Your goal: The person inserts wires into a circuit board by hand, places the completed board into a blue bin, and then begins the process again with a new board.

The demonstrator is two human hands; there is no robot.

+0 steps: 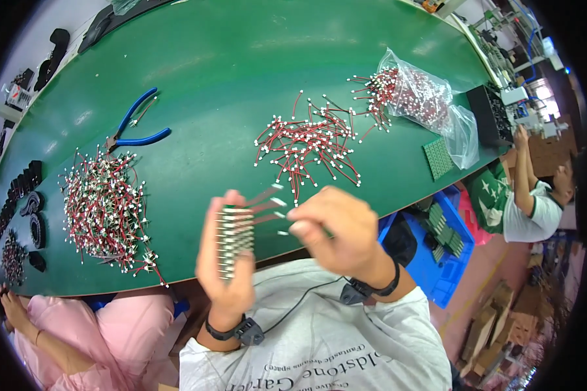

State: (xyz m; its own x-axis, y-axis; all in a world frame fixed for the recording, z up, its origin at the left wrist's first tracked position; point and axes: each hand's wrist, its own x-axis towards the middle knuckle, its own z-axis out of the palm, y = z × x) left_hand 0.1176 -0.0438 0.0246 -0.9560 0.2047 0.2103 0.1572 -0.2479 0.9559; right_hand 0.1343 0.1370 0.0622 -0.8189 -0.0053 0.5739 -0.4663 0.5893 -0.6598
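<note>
My left hand (223,264) is closed round a small panel of circuit boards (236,238), held upright above the table's near edge. A row of metallic pins or contacts lines its left side. Short wires with white connectors (279,215) stick out from its right side toward my right hand (341,228). The right thumb and index finger are pinched together right beside those connectors; what lies between the fingertips is too small to tell. Beyond my hands a loose spread of red wires with white connectors (313,143) lies on the green table (202,124).
A dense wire pile (104,208) lies at left, below blue-handled pliers (134,124). At right are a clear bag of wires (424,98), a green board panel (438,159), a black box (488,116) and a blue bin (447,280). People sit on both sides.
</note>
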